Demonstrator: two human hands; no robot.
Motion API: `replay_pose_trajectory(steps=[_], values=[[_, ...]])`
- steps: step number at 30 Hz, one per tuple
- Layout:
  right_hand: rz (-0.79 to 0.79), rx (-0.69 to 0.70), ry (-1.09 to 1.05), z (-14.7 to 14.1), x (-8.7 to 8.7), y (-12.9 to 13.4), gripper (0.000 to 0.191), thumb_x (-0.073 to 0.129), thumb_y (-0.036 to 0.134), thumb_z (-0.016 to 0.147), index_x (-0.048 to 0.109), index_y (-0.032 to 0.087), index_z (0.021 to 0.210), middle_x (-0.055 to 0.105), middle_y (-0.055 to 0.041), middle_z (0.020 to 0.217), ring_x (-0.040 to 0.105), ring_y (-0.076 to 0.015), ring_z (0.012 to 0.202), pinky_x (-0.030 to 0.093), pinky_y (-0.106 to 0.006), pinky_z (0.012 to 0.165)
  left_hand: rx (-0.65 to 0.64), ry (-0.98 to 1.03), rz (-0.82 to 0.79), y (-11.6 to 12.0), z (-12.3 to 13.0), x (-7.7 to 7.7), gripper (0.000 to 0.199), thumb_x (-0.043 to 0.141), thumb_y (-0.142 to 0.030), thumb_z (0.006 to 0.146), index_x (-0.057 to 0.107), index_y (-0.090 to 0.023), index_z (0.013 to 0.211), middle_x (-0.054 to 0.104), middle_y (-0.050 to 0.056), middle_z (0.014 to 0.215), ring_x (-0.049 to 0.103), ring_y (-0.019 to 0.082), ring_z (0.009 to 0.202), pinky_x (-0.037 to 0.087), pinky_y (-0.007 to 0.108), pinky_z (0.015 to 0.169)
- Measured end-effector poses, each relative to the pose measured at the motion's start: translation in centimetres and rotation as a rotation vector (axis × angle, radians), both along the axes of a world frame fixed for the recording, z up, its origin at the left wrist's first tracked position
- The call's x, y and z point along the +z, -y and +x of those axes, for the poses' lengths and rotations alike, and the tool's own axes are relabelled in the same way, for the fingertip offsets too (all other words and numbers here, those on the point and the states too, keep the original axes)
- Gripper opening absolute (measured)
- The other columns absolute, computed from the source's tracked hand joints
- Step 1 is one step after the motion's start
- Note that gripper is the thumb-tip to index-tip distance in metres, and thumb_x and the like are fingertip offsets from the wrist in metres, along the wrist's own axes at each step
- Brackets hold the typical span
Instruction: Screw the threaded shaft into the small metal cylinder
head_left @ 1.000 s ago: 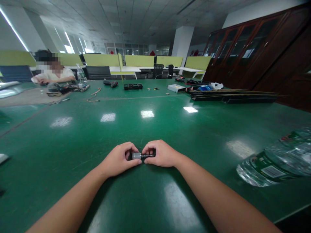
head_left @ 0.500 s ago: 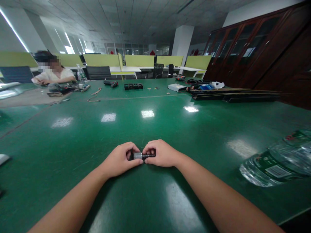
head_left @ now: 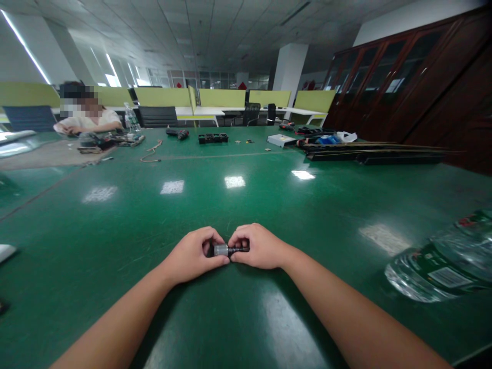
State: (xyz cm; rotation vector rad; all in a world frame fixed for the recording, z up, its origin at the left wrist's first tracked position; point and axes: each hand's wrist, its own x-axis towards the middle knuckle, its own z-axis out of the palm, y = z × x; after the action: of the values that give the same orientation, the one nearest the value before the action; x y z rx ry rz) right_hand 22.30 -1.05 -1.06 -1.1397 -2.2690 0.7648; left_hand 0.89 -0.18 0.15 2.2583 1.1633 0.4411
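A small cylindrical part (head_left: 221,250), grey in the middle with black ends, lies level between my hands, low over the green tabletop (head_left: 215,210). My left hand (head_left: 198,256) is closed round its grey and black left portion, thumb along the near side. The narrower black right end is pinched between the thumb and curled fingers of my right hand (head_left: 257,247). The fingertips of both hands nearly meet at the part's middle. My palms hide the part's outer ends.
At the right lies a large clear bottle (head_left: 442,266) with a green label. Across the table are a black power tool (head_left: 177,134), a black tray (head_left: 212,138), a cable (head_left: 151,152), a white box (head_left: 281,140) and dark strips (head_left: 376,154). A person (head_left: 90,118) sits at the far left.
The whole view has shifted slightly, with objects a little further right and lower. Both hands keep their hold on the part, with no clear change in grip.
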Motion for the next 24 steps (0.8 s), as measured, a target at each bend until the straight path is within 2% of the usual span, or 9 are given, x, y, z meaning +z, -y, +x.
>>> replay_pose_trajectory(steps=[24], values=[[0.001,0.008,-0.013,-0.08,0.36,0.34,0.015,0.07,0.017,0.072,0.072,0.016,0.087,0.061,0.0,0.075,0.055,-0.0105,0.066,0.041,-0.022,0.061,-0.005,0.018,0.028,0.24,-0.02,0.13,0.024,0.068,-0.04,0.077,0.065,-0.018,0.086,0.056,-0.002,0.071,0.05,0.015,0.065,0.033,0.024,0.057]])
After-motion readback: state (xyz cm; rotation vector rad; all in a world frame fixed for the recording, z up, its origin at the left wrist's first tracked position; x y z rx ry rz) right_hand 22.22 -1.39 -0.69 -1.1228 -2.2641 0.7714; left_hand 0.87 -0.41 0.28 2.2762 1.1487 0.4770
